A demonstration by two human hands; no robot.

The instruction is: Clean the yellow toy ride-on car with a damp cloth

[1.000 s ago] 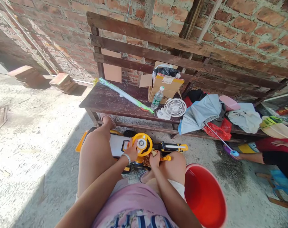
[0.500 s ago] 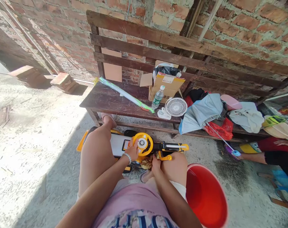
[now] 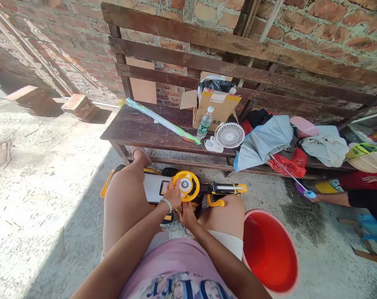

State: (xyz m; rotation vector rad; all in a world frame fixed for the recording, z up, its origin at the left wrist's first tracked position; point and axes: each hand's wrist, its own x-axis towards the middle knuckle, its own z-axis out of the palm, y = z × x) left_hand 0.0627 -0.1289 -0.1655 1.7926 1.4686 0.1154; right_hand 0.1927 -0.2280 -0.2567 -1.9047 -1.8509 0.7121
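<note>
A child's ride-on toy car stands on the ground between my legs, with a yellow steering wheel (image 3: 194, 193) and a grey seat (image 3: 151, 187). My left hand (image 3: 174, 196), a beaded bracelet at its wrist, grips the left side of the wheel rim. Just below the wheel, my right hand (image 3: 187, 215) is closed against the front of the car's body. Only a sliver of the brownish cloth in it shows by the fingertips; the rest is hidden. To the right of the wheel lie a black-and-yellow bar (image 3: 227, 189) and a yellow crank-like handle (image 3: 216, 202).
A red bucket (image 3: 295, 253) stands by my right leg. The wooden bench (image 3: 126, 124) ahead carries a bottle (image 3: 205, 123), white fan (image 3: 229, 135), cardboard box (image 3: 217, 110), folded umbrella (image 3: 263, 143) and clothes. At far right, another person's arm (image 3: 334, 198) reaches in. Bricks (image 3: 79, 107) lie left.
My right hand has moved left with the cloth, from beside the yellow handle to under the steering wheel. My left hand stays on the wheel. The view has shifted slightly.
</note>
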